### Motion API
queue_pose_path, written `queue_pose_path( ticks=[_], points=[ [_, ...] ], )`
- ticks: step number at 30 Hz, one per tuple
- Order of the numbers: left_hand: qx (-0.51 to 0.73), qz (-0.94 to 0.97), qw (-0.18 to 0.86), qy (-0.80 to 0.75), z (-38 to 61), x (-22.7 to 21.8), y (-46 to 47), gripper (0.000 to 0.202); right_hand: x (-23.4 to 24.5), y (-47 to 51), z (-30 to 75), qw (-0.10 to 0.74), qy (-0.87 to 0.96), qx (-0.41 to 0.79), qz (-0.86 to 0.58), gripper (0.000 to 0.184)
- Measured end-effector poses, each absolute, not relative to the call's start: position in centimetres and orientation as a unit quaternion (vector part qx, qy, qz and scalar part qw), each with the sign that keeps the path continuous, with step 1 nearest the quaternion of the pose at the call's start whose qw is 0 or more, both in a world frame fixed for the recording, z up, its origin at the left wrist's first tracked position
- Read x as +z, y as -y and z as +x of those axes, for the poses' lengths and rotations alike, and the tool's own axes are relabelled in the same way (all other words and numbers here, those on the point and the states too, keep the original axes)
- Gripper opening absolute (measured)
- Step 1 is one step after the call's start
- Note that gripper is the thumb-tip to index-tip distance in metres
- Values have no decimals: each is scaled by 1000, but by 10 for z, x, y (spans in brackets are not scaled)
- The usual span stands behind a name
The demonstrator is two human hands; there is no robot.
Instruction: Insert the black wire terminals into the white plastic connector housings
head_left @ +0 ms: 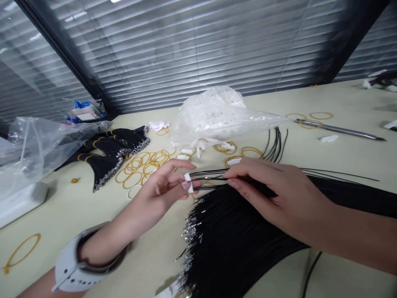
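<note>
My left hand (161, 194) pinches a small white plastic connector housing (187, 183) between thumb and fingertips. My right hand (279, 198) grips a few thin black wires (211, 178) close to their ends, and those ends reach toward the housing. The tips meet near the housing, but the fingers hide the exact contact. Below my right hand spreads a large bundle of black wires (229, 236) with small metal terminals (192, 227) along its left edge. A grey strap (77, 265) circles my left wrist.
Banded black wire bundles (114, 153) lie at left among loose yellow rubber bands (142, 169). A clear bag of white parts (214, 116) sits behind the hands, with loose white connectors (198, 147) before it. A steel tool (338, 129) lies right, another plastic bag (31, 153) left.
</note>
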State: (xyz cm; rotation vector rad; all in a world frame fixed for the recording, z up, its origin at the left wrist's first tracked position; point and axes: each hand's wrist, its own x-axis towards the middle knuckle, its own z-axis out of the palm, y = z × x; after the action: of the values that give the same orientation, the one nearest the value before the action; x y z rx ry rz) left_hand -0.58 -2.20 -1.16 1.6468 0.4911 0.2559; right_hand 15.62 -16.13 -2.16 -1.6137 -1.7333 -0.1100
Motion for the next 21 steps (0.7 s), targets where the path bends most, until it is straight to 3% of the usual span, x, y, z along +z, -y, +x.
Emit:
queue_pose_path(
  ticks=[3,10,16,21],
  points=[
    [117,769,584,-233,-6,-11,24,13,-18,160,156,384,659,-1,-647,9],
    [93,783,574,-221,-8,-16,33,19,-15,160,155,367,657,36,-657,7],
    [99,837,496,-208,-6,-14,34,27,-19,158,155,364,674,34,-642,6],
    [89,824,524,-199,-7,-14,36,22,-19,158,155,349,675,42,-649,8]
  ],
)
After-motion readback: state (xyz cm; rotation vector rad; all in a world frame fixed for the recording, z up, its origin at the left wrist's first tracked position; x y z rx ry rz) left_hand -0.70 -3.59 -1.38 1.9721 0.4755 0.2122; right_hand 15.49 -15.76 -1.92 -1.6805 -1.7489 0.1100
